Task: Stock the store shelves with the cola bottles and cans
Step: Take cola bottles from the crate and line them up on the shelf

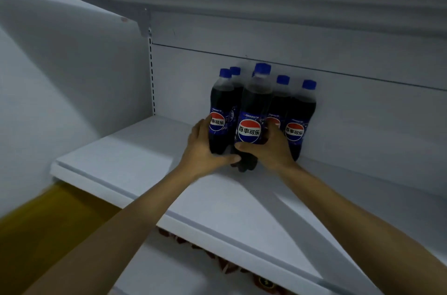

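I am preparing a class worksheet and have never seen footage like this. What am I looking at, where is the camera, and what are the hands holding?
There is no machine here: a person works with bare hands. The single picture comes from a camera worn on the head, looking forward and down. The left hand grips the left bottle; the right hand grips the front bottle. More blue-capped cola bottles stand behind them on the white shelf.

dark cola bottles wear blue caps and blue labels with a red, white and blue roundel; the shelf is white, the floor yellow.
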